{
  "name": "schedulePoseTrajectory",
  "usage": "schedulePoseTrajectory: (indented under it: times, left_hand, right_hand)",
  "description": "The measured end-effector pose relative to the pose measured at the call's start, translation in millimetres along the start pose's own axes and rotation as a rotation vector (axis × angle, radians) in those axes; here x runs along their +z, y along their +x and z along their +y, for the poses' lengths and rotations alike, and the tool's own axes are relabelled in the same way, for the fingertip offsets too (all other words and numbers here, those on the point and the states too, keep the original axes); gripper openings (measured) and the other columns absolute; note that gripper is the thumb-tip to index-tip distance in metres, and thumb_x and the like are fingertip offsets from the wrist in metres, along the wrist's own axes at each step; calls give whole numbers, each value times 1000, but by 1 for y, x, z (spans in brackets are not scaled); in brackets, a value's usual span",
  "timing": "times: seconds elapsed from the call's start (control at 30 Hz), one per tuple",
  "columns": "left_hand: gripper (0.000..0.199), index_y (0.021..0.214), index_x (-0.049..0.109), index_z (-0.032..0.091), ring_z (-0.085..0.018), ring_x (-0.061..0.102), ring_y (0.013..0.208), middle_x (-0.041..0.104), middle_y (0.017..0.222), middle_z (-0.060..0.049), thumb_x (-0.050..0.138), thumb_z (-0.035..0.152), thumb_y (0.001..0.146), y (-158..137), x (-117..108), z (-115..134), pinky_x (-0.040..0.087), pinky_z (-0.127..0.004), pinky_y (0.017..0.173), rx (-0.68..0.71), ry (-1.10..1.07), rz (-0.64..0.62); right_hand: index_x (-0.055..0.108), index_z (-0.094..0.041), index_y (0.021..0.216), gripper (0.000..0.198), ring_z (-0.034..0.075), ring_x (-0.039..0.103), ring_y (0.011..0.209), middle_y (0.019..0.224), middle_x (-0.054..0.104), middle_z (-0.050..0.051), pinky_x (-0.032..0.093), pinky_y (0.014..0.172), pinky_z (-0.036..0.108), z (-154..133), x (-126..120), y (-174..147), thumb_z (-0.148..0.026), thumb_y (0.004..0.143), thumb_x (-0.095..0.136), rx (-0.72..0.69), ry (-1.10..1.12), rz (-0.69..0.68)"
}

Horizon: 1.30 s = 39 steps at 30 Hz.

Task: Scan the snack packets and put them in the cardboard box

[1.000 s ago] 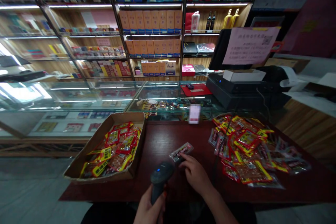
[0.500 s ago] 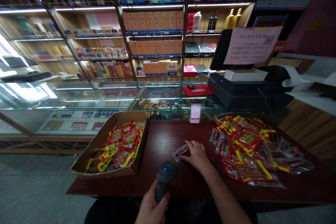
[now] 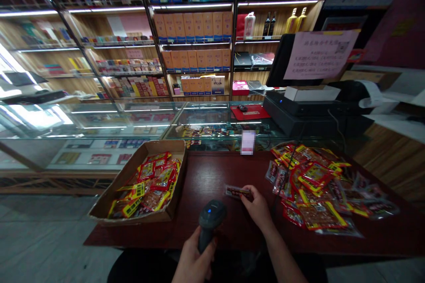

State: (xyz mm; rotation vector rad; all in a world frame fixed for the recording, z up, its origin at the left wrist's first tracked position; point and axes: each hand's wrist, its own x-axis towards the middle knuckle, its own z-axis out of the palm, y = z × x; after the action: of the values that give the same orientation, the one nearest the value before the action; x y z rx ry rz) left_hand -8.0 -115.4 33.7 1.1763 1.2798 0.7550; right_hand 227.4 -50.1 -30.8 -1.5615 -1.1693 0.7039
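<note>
In my left hand [image 3: 195,256] is a dark grey barcode scanner [image 3: 211,216], its handle wrapped by my fingers and a blue light glowing on its head. My right hand [image 3: 255,205] pinches one end of a small clear-wrapped snack packet [image 3: 234,191] with a dark label, just over the dark red tabletop [image 3: 206,168]. The scanner head is to the left of the packet and nearer to me, apart from it. A pile of red and yellow snack packets [image 3: 317,177] lies right of my right hand. More such packets [image 3: 162,174] fill part of an open cardboard box [image 3: 133,219] at the left.
Behind the table runs a glass display counter [image 3: 146,117]. On it stand a mouse on a red mat [image 3: 252,114] and a monitor [image 3: 279,59] with a paper notice. A thin dark cable [image 3: 292,154] hangs beside the pile. Lit shelves [image 3: 192,6] hold boxes and bottles.
My right hand has moved slightly toward me and to the right, turning the snack packet so it lies more level. The scanner has shifted very little.
</note>
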Motion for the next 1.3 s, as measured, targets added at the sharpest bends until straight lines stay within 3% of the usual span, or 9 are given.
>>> schedulePoseTrajectory:
  times: [0.4, 0.6, 0.7, 0.8, 0.97, 1.03, 1.13, 1.23, 1.3]
  left_hand:
    - [50, 101, 61, 15, -8, 43, 33, 54, 49, 7, 65, 60, 79, 3, -3, -4, 33, -18, 34, 11, 8, -41]
    - [61, 96, 59, 17, -8, 41, 27, 53, 46, 8, 69, 70, 67, 28, -1, -31, 30, -18, 30, -36, -118, 24]
    - [75, 93, 59, 17, -9, 40, 23, 54, 43, 7, 68, 81, 55, 46, -1, -50, 31, -20, 26, -111, -164, 95]
    - [79, 94, 59, 17, -10, 43, 23, 55, 42, 7, 67, 84, 53, 54, -3, -62, 32, -20, 24, -114, -195, 117]
    - [75, 92, 59, 17, -10, 45, 24, 56, 42, 7, 69, 82, 56, 54, -6, -69, 33, -19, 25, -78, -226, 114]
    - [75, 90, 60, 17, -10, 44, 24, 56, 42, 7, 70, 82, 55, 54, -6, -69, 32, -19, 25, -82, -224, 118]
    - [74, 92, 61, 16, -10, 43, 24, 56, 42, 7, 70, 81, 56, 54, -5, -67, 31, -19, 25, -78, -222, 126]
    - [73, 95, 61, 16, -10, 44, 25, 56, 43, 7, 71, 78, 59, 51, -4, -63, 31, -19, 26, -75, -231, 111]
    - [70, 95, 61, 16, -10, 45, 26, 57, 45, 6, 71, 77, 62, 48, -4, -61, 33, -19, 27, -61, -241, 90]
  right_hand:
    - [61, -24, 94, 19, 24, 71, 90, 93, 74, 4, 54, 86, 37, 4, 2, 0, -35, 79, 58, 25, -10, 10]
    - [64, -23, 95, 25, 26, 72, 91, 95, 75, 6, 56, 85, 39, -1, 4, 12, -37, 74, 65, 37, 159, 29]
    - [63, -23, 95, 30, 25, 71, 83, 90, 75, 5, 58, 76, 38, -26, 30, 29, -36, 69, 71, 82, 295, -45]
    - [62, -24, 94, 35, 23, 70, 79, 86, 73, 2, 58, 71, 36, -72, 79, 44, -37, 65, 76, 93, 435, -258]
    - [60, -24, 117, 46, 21, 69, 99, 113, 72, 5, 56, 86, 37, -139, 136, 58, -39, 76, 73, -108, 462, -495]
    - [60, -25, 122, 43, 22, 65, 111, 123, 68, 6, 52, 95, 39, -139, 124, 65, -36, 82, 69, -213, 241, -396]
    - [62, -20, 126, 38, 28, 50, 133, 139, 59, 14, 36, 112, 48, -108, 72, 79, -29, 89, 58, -218, -338, -89]
    - [58, -7, 134, 54, 44, 26, 145, 153, 38, 28, 14, 114, 66, -60, 10, 89, -39, 90, 57, 44, -892, 184]
    - [52, 0, 139, 68, 50, 25, 143, 150, 39, 35, 6, 110, 72, -34, -15, 89, -48, 91, 54, 196, -1085, 232]
